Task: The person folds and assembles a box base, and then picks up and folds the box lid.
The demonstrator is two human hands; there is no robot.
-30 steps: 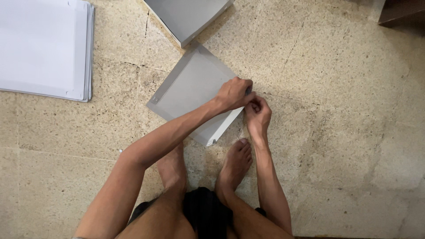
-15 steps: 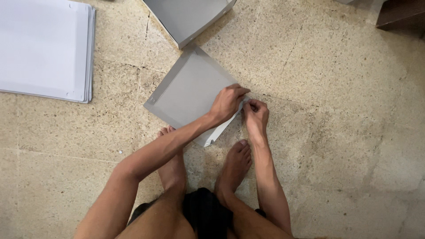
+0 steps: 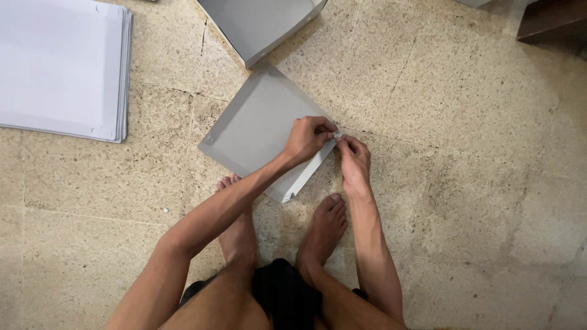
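Note:
A flat grey plastic sheet [image 3: 257, 125] with a folded white edge flap lies on the stone floor in front of my feet. My left hand [image 3: 307, 139] rests on the sheet's right corner, fingers pinching at the edge. My right hand [image 3: 353, 157] meets it from the right, fingertips pinched on the same corner of the sheet, where a small white bit shows between the two hands. What exactly is pinched there is too small to tell.
A stack of white-grey sheets [image 3: 61, 67] lies at the upper left. Another grey folded piece [image 3: 260, 24] sits at the top centre. A dark wooden object [image 3: 553, 21] is at the top right. My bare feet [image 3: 321, 229] stand just below the sheet.
The view has shifted slightly. Both hands stay pinched together at the sheet's right corner, which has moved a little lower and left in the picture.

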